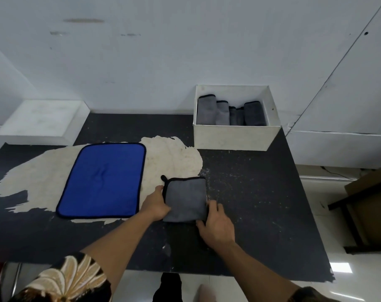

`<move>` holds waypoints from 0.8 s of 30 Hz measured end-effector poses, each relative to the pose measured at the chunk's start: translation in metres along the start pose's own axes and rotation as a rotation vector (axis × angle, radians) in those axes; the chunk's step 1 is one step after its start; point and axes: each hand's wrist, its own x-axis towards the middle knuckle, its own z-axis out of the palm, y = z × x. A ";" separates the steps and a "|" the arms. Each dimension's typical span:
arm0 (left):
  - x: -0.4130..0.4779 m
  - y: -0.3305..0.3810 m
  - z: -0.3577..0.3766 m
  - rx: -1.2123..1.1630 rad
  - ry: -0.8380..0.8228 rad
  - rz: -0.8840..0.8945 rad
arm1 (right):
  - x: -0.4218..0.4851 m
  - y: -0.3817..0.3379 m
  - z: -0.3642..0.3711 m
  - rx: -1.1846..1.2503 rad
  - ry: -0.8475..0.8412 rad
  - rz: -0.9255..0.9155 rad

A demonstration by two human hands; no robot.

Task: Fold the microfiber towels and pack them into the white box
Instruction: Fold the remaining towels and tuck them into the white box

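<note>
A folded grey microfiber towel [186, 199] with black trim lies on the dark table in front of me. My left hand [155, 203] grips its left edge, thumb over the top. My right hand [217, 225] holds the near right corner, fingers curled at the edge. A blue towel [102, 179] with a black border lies flat and unfolded to the left. The white box [235, 136] stands at the back right of the table, with several folded grey towels [228, 112] standing upright inside it.
The black table [261, 203] has a worn, pale patch [176, 158] under and beside the blue towel. The white box lid [41, 120] rests at the back left by the wall. A brown cabinet [368, 205] stands off the table's right side.
</note>
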 end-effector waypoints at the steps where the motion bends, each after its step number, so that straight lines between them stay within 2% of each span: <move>1: -0.001 0.000 -0.001 -0.010 -0.005 0.009 | -0.001 -0.002 0.000 0.007 0.011 0.005; 5: -0.003 -0.005 0.000 -0.039 -0.005 0.039 | -0.005 -0.005 0.001 -0.049 0.055 -0.043; 11: -0.004 -0.009 0.001 -0.057 -0.016 0.047 | -0.005 -0.008 0.005 -0.282 0.035 -0.220; 18: -0.005 -0.010 0.002 -0.050 0.013 0.094 | -0.006 -0.006 0.003 -0.256 0.012 -0.135; 24: -0.010 -0.006 0.009 0.040 0.170 0.082 | 0.000 -0.004 -0.002 -0.295 0.169 -0.254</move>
